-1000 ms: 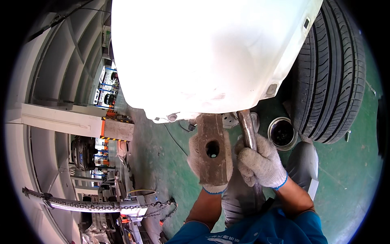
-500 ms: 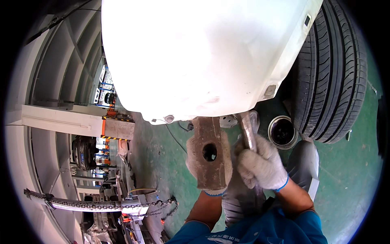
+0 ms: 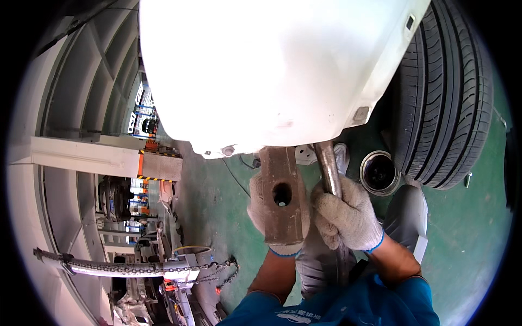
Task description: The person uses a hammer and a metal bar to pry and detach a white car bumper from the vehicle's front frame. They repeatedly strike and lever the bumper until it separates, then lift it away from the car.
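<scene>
Left hand (image 3: 255, 207) under the metal block (image 3: 279, 224), its grip hidden; right hand (image 3: 350, 217) clenches the metal bar (image 3: 328, 165) alongside; apparently positioning both by the white panel (image 3: 261, 76) ahead; steadiness needed next.

On the blue shirt (image 3: 375, 304), below the steel block (image 3: 282, 223), runs a short line of small white printed characters (image 3: 302, 315), with a pale emblem (image 3: 292, 319), car-like in outline, beside it. To the left of the steel block, slanted yellow-and-black warning stripes (image 3: 149, 177) edge a post base (image 3: 163, 167). Pale boards (image 3: 142, 103) up and left of the block are too small to read.
</scene>
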`<state>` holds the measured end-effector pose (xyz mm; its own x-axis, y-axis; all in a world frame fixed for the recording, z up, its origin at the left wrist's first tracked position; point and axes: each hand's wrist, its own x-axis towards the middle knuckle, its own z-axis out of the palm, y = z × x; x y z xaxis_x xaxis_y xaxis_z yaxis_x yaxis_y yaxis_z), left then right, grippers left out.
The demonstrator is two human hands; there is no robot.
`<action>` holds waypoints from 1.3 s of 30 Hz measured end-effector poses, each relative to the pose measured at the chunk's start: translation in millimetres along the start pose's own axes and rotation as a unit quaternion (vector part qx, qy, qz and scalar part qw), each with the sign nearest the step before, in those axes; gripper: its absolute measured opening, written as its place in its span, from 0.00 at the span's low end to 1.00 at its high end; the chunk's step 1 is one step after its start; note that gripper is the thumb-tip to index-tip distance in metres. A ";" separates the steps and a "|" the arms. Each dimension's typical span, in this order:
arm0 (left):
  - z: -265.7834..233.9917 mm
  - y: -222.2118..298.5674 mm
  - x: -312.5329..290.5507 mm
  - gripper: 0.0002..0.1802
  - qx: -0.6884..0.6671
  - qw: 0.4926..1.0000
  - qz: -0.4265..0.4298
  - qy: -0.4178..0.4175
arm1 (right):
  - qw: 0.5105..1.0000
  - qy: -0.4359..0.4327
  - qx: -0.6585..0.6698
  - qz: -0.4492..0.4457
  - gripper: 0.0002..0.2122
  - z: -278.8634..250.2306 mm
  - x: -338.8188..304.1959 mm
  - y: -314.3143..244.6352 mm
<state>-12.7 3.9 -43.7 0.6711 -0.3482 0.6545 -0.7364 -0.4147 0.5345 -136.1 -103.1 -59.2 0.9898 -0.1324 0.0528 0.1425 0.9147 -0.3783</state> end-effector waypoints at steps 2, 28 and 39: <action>-6.1 0.9 -2.1 0.19 -0.015 1.000 -0.007 -0.005 | 0.999 -0.006 -0.032 -0.015 0.05 1.5 -0.1 -4.4; 3.1 1.7 -12.1 0.20 -0.105 0.991 -0.073 0.028 | 0.993 0.075 -0.060 -0.073 0.10 -21.0 0.5 -14.0; 16.1 32.1 -2.0 0.19 0.019 0.998 0.059 0.018 | 0.988 0.084 -0.035 -0.122 0.09 -31.6 -4.9 -15.4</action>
<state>-36.3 -22.2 -36.5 0.5764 -0.3657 0.7308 -0.8054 -0.4054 0.4324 -143.2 -128.7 -82.8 0.9109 -0.4127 -0.0022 0.3702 0.8195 -0.4375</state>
